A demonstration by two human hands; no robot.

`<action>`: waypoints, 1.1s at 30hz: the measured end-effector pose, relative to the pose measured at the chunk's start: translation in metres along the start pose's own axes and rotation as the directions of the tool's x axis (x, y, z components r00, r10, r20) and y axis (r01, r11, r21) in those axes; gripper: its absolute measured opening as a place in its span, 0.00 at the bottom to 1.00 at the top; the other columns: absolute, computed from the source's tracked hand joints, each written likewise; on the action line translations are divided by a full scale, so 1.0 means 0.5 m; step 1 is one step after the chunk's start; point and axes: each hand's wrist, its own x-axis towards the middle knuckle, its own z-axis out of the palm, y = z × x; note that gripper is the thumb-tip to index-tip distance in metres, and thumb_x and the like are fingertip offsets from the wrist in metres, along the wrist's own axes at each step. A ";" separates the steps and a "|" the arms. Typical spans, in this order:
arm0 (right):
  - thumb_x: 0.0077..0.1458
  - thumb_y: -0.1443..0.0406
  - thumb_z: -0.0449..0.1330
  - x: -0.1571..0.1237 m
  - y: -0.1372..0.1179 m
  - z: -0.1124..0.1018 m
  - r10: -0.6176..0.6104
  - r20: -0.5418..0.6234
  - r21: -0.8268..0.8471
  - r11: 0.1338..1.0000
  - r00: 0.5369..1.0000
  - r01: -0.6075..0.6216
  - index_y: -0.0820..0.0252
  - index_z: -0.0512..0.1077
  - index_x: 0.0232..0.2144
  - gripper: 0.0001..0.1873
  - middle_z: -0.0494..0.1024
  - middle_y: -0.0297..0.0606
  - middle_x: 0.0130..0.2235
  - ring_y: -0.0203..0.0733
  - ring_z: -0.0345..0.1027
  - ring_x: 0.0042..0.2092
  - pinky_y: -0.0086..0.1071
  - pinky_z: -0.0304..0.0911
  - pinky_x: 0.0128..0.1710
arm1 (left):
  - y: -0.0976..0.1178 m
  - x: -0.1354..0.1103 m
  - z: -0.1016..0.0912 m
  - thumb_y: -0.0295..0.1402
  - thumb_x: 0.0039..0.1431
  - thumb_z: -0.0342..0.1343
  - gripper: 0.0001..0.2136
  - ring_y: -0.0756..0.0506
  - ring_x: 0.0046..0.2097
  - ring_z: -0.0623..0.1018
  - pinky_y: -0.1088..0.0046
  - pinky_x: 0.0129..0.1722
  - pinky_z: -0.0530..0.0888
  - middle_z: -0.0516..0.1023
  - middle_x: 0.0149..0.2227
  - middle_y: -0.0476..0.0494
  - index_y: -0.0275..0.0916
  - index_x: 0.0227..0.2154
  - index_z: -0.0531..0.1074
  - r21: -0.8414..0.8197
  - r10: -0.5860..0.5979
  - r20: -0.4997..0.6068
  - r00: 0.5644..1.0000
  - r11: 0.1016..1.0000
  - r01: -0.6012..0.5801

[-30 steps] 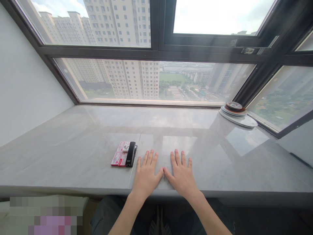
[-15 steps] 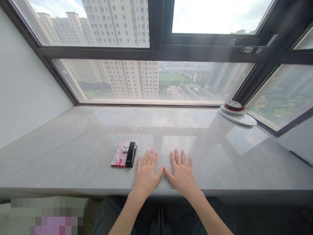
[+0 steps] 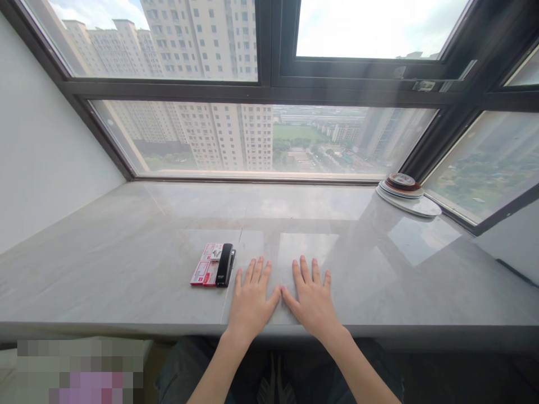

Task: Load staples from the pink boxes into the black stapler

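Observation:
My left hand [image 3: 251,297] lies flat on the grey stone sill [image 3: 126,280] with its fingers spread, holding nothing. Beside it, my right hand [image 3: 312,297] rests palm down in the same way, fingers apart. The tips of both thumbs meet or nearly meet between them. Just left of my left hand is a black stapler [image 3: 224,266]. It lies against several small red-and-white boxes [image 3: 205,268], which look like staple boxes; their print is too small to read.
Plates and smaller dishes are stacked [image 3: 406,199] in the far right corner by the glass. A dark window frame [image 3: 269,92] borders the sill at the back, and a white wall [image 3: 46,151] stands at left. The sill's front edge [image 3: 379,331] runs under my wrists.

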 end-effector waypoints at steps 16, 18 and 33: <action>0.67 0.44 0.47 0.002 -0.005 0.015 0.004 -0.072 0.023 1.000 0.997 -0.002 0.59 0.51 0.73 0.41 0.41 0.48 0.74 0.69 0.27 0.73 0.69 0.28 0.66 | 0.002 0.000 -0.003 0.44 0.68 0.50 0.29 0.38 0.73 0.53 0.48 0.71 0.52 0.53 0.73 0.44 0.47 0.70 0.57 0.005 -0.014 0.006 1.000 1.000 0.014; 0.67 0.45 0.47 0.001 -0.004 0.017 -0.003 -0.086 0.044 0.999 0.996 0.007 0.59 0.52 0.73 0.40 0.41 0.48 0.74 0.70 0.27 0.73 0.69 0.28 0.66 | 0.002 0.000 -0.003 0.44 0.68 0.51 0.29 0.38 0.73 0.53 0.48 0.71 0.52 0.53 0.73 0.44 0.47 0.70 0.57 0.000 -0.013 0.002 1.000 1.000 0.013; 0.64 0.59 0.59 -0.012 0.043 -0.033 -0.192 -0.135 0.573 0.786 0.972 0.234 0.41 0.76 0.48 0.12 0.72 0.30 0.62 0.48 0.56 0.68 0.59 0.39 0.70 | -0.002 -0.002 0.007 0.44 0.69 0.49 0.28 0.38 0.73 0.53 0.48 0.71 0.53 0.53 0.73 0.43 0.47 0.70 0.56 0.005 0.009 -0.015 1.000 1.000 -0.009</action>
